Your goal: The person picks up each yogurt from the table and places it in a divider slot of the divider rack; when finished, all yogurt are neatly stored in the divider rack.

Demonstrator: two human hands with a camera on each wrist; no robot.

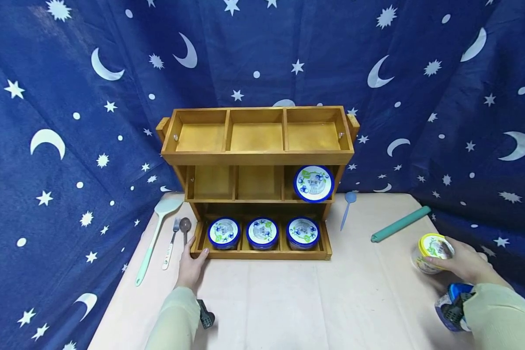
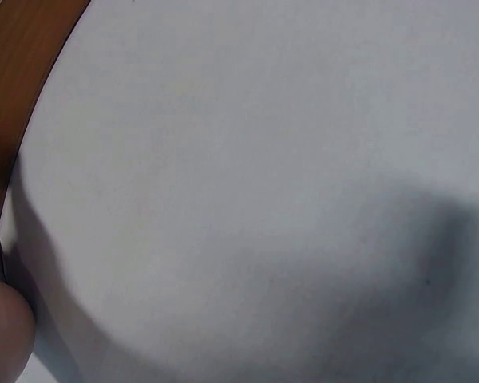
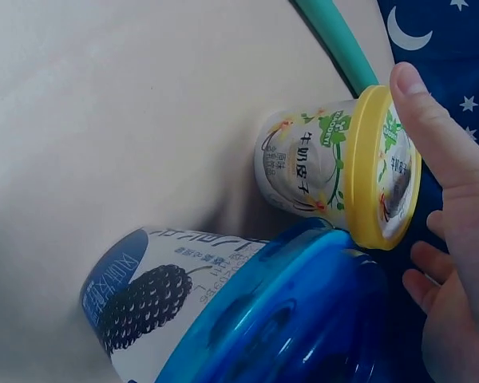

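My left hand (image 1: 191,265) grips the lower left corner of a wooden tiered shelf (image 1: 258,159), its thumb over the front edge. The left wrist view shows only part of that hand (image 2: 6,331) beside the shelf's wooden edge (image 2: 24,88). At the right of the table my right hand (image 1: 469,262) spreads over a white tub with a yellow lid (image 1: 424,266). In the right wrist view its thumb (image 3: 431,128) is straight by the lid's rim, the other fingers on the opposite side. A larger blue-lidded tub (image 3: 168,303) with a blackberry picture stands close by, partly under the right wrist.
Blue-rimmed tubs (image 1: 262,233) fill the bottom tier, and another (image 1: 313,183) sits middle right. A green spatula (image 1: 150,248), a fork (image 1: 170,248) and a brown spoon (image 1: 185,226) lie left. A blue spoon (image 1: 348,204) and green stick (image 1: 399,224) lie right. Patterned curtain (image 1: 262,53) hangs behind.
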